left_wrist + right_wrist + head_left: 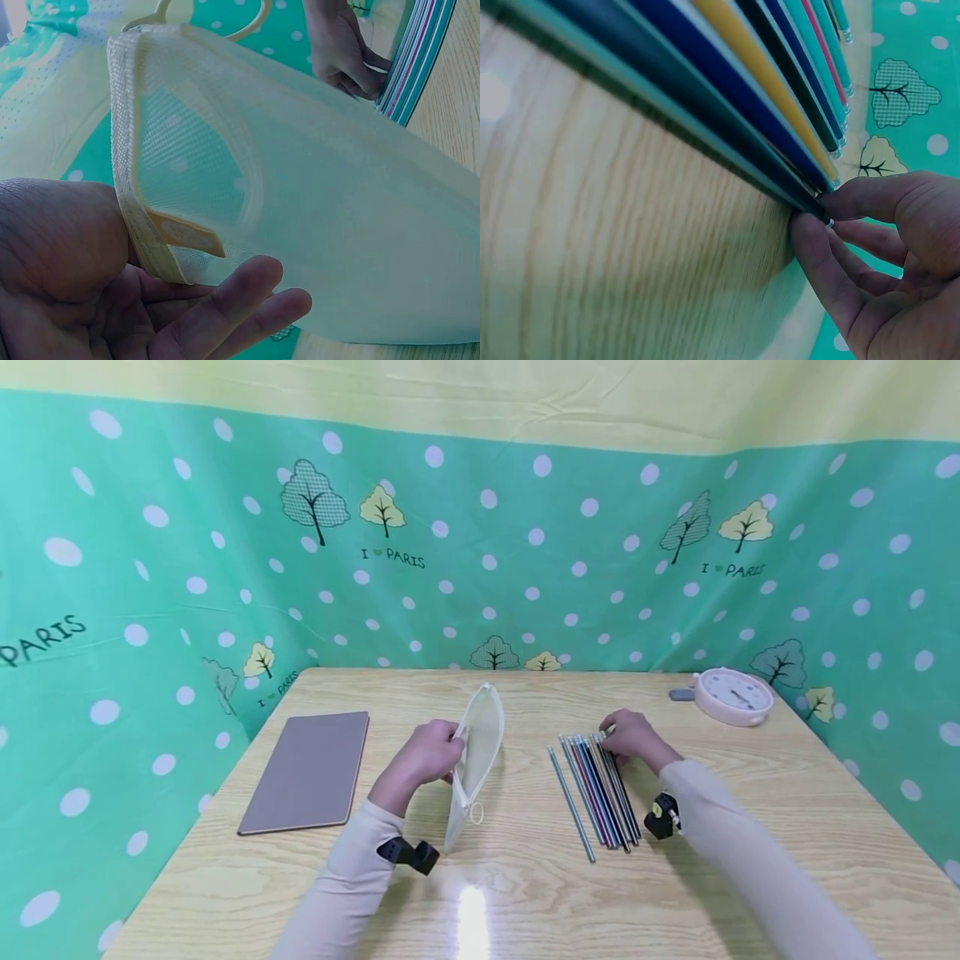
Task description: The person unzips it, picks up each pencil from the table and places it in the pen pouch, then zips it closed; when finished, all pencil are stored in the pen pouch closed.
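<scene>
My left hand grips the edge of a pale mesh zipper pouch, thumb on one side of the rim. The pouch stands on its side with its mouth parted, and a ring pull hangs at its near end. In the left wrist view, the see-through mesh spreads beyond the fingers, a small tan tag at the rim. To the right, a row of several colored pencils lies on the table. My right hand pinches the far end of the rightmost dark pencil between thumb and fingers.
A light blue pencil lies slightly apart at the row's left. A gray notebook is on the table's left side. At the back right sits a pink round clock, beside a small gray object. A polka-dot curtain hangs behind.
</scene>
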A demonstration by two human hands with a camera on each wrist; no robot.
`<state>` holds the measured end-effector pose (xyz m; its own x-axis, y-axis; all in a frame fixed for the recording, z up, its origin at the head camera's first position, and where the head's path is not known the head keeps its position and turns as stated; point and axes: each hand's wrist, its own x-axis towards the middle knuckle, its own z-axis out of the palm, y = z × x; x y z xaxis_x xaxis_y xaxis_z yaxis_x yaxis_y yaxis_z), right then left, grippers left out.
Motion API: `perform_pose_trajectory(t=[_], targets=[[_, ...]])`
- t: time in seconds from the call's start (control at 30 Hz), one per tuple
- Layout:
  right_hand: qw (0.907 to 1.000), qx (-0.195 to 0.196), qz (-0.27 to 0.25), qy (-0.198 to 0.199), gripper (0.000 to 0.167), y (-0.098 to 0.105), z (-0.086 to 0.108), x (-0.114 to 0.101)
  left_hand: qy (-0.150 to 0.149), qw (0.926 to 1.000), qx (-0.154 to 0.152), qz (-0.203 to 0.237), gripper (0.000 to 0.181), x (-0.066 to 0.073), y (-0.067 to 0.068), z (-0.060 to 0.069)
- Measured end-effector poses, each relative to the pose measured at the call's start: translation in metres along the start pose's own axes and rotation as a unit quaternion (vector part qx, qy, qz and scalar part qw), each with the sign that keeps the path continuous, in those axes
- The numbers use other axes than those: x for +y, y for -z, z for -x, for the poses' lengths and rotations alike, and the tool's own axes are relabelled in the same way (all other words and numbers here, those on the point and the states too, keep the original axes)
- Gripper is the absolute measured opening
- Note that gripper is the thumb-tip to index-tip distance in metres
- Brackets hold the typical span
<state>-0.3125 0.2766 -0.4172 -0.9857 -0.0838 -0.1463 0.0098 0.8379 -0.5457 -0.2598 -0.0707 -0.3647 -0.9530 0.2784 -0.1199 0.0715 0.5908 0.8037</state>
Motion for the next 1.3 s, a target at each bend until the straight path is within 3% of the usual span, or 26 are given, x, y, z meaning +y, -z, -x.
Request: perform_pose_trajectory(t=[0.1,0.2,0.27,0.33,0.4,0.47,0.6,0.7,0.87,1.03,1.3], targets=[[0.9999,0.0,-0.016,0.002,0.043,0.001,0.002,0.003,0.001,1.0,-0.002,0.005,0.032,0.0,0.0,0.0],[0.9977,0.015,-0.066,-0.004,0.047,0.007,0.004,0.007,-0.002,1.0,-0.004,0.004,0.032,-0.001,0.0,0.0],[0.9926,0.04,-0.115,-0.006,0.049,0.014,0.007,0.007,-0.004,1.0,-0.004,0.003,0.032,-0.001,0.0,0.0],[0.9816,0.082,-0.172,-0.007,0.051,0.021,0.011,0.005,-0.007,1.0,-0.003,0.0,0.031,-0.001,0.001,-0.001],[0.9625,0.129,-0.239,-0.003,0.053,0.027,0.015,0.0,-0.005,1.0,-0.002,-0.001,0.031,-0.001,0.002,-0.002],[0.9352,0.173,-0.309,0.001,0.054,0.032,0.021,-0.008,-0.004,1.0,-0.001,-0.003,0.031,-0.002,0.003,-0.002],[0.8638,0.228,-0.449,0.001,0.055,0.036,0.03,-0.028,0.0,0.9999,0.001,-0.01,0.031,-0.001,0.005,-0.001],[0.8176,0.247,-0.52,0.002,0.052,0.033,0.035,-0.046,-0.001,0.9999,0.003,-0.014,0.03,-0.001,0.006,0.0],[0.7765,0.26,-0.574,0.022,0.036,0.025,0.045,-0.076,-0.005,0.9999,0.0,-0.013,0.031,0.0,0.008,0.0],[0.7612,0.261,-0.592,0.048,0.032,0.018,0.049,-0.096,-0.013,0.9999,0.0,-0.007,0.031,0.0,0.007,-0.001],[0.7622,0.276,-0.581,0.071,0.038,-0.002,0.049,-0.116,-0.008,1.0,-0.001,0.002,0.028,-0.002,0.003,0.0]])
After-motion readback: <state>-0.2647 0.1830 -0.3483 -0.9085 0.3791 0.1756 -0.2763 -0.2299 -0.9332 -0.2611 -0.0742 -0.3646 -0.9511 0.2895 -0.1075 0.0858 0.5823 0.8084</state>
